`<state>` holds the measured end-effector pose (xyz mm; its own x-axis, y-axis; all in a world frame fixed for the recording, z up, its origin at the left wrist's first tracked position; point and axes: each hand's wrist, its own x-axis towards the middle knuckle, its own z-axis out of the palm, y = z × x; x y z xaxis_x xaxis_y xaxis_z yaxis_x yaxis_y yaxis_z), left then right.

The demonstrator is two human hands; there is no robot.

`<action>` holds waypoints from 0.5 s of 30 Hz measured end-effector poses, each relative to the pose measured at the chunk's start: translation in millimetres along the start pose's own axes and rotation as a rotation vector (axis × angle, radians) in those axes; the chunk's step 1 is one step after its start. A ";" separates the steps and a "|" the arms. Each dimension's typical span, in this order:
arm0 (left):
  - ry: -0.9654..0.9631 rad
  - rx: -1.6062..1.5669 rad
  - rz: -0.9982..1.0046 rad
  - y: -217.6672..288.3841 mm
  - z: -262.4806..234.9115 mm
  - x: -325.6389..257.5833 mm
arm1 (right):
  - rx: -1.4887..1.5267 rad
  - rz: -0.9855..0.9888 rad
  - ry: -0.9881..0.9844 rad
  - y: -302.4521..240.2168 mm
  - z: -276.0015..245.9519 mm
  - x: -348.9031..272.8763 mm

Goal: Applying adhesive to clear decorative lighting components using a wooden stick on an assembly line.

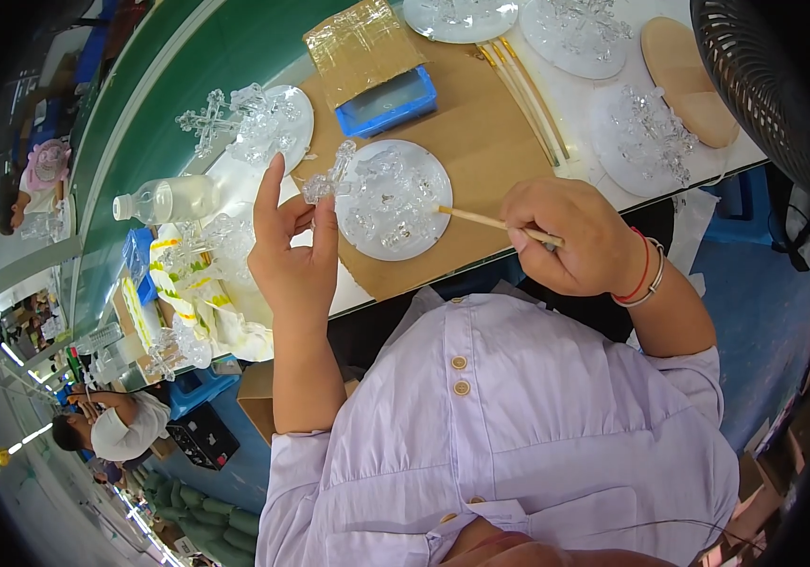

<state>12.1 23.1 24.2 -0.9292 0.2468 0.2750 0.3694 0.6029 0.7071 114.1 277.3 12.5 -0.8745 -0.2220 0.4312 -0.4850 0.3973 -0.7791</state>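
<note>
The left hand [293,248] is held up over the edge of the table [481,142]. Its grip is pinched shut on a small clear glass piece [327,180], caught between the thumb and the first fingers. The other fingers point up and spread a little. The glass piece sticks out to the right, just beside a round clear plate [396,200].

The right hand [570,236] is curled into a tight grip around a thin wooden stick [485,220]. The stick points left, and its tip reaches the edge of the round clear plate, where more shiny glass bits lie. I cannot tell if the tip touches them. There are red and silver bands on this wrist.

The plate sits on a brown cardboard sheet [490,132]. Behind it is a blue tray [388,104] with a taped cardboard flap. More clear plates with glass bits lie at the far right, near a wooden disc [689,80] and a few long sticks [528,90]. A plastic bottle [167,200] lies on its side to the left.
</note>
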 end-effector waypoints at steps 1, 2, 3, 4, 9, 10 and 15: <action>-0.001 0.012 0.002 0.2 0.0 -0.2 | -0.012 0.006 -0.002 1.0 0.4 -0.3; -0.002 0.023 0.006 0.8 -0.2 0.1 | -0.026 0.013 -0.003 1.2 0.1 -0.2; -0.003 0.022 0.007 1.2 -0.1 0.1 | -0.026 0.014 -0.003 0.9 0.1 0.5; -0.002 0.005 0.006 1.6 0.1 0.0 | -0.016 0.007 0.014 0.4 0.3 1.7; -0.003 0.004 0.019 1.0 -0.7 -2.9 | -0.054 0.082 0.019 -0.6 -6.1 5.4; -0.005 0.010 0.014 1.3 -1.0 -3.2 | -0.051 0.074 0.035 -0.6 -6.2 6.9; -0.003 0.027 0.050 -0.4 -1.4 -3.7 | -0.072 0.047 0.019 -2.0 -11.3 11.6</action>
<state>15.4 20.9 23.8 -0.9096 0.2793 0.3076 0.4154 0.6099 0.6749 104.9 283.9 24.1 -0.8958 -0.1847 0.4043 -0.4418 0.4700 -0.7641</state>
